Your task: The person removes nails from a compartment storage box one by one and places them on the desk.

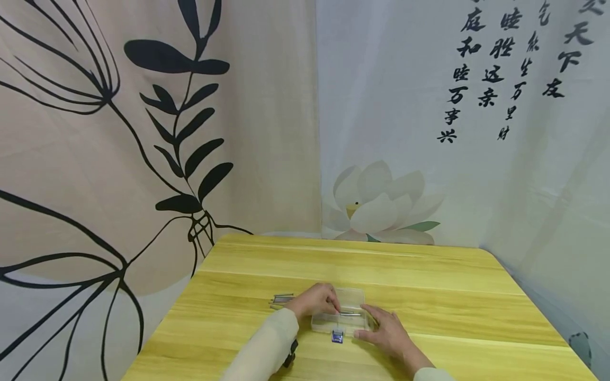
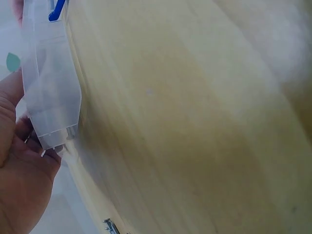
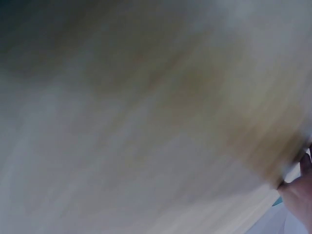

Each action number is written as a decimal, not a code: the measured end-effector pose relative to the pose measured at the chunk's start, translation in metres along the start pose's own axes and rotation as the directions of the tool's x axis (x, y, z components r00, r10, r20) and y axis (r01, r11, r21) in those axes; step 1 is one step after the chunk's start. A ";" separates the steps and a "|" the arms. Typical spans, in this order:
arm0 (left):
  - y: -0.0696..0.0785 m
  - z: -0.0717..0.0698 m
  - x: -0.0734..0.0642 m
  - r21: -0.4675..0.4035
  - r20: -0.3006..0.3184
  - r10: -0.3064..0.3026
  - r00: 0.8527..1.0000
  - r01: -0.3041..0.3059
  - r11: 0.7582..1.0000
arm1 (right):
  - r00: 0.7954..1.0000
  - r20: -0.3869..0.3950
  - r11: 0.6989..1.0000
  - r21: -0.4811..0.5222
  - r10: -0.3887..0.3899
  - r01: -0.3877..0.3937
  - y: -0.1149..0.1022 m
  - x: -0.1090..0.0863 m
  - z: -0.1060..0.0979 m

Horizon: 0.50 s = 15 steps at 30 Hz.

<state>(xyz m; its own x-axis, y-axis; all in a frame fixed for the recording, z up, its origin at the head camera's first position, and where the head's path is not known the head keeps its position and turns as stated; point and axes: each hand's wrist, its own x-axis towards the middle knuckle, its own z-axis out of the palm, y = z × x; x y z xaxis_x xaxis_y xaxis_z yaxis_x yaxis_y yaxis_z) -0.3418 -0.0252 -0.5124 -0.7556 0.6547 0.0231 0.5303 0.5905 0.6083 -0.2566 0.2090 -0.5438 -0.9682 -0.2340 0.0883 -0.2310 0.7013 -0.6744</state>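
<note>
A clear plastic box point(image 1: 325, 323) lies on the table with its lid point(image 1: 351, 297) raised at the back and a blue latch point(image 1: 337, 336) at the front. Over the left part of the box, my left hand point(image 1: 315, 300) has curled fingers and pinches thin metal nails point(image 1: 350, 314), which extend across the inside. Small metal ends also show by its fingers in the left wrist view. My right hand point(image 1: 388, 332) grips the box's right end, thumb at the front corner and fingers at the back. Only part of this hand point(image 3: 300, 195) shows in the blurred right wrist view.
Several loose nails point(image 1: 282, 299) lie in a pile left of the box, beside the left forearm. The wood-patterned table point(image 1: 452, 291) reaches back to a printed curtain point(image 1: 271, 132). A dark object point(image 1: 289, 354) shows under the left sleeve.
</note>
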 end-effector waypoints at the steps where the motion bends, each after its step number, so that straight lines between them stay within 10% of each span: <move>1: -0.001 0.001 0.000 0.004 0.002 0.000 1.000 0.000 1.000 | 1.000 0.001 1.000 -0.001 0.000 0.000 0.000 0.000 0.000; 15: -0.006 0.006 0.006 0.262 0.020 0.077 0.997 -0.079 0.962 | 1.000 -0.001 1.000 0.000 -0.003 0.003 -0.002 -0.001 0.000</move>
<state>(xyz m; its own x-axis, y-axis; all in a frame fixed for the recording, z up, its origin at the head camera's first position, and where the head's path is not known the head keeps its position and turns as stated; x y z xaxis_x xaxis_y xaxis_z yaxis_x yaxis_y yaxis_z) -0.3465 -0.0219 -0.5207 -0.7046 0.7076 0.0534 0.6707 0.6395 0.3759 -0.2553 0.2078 -0.5421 -0.9677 -0.2353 0.0905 -0.2334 0.7008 -0.6740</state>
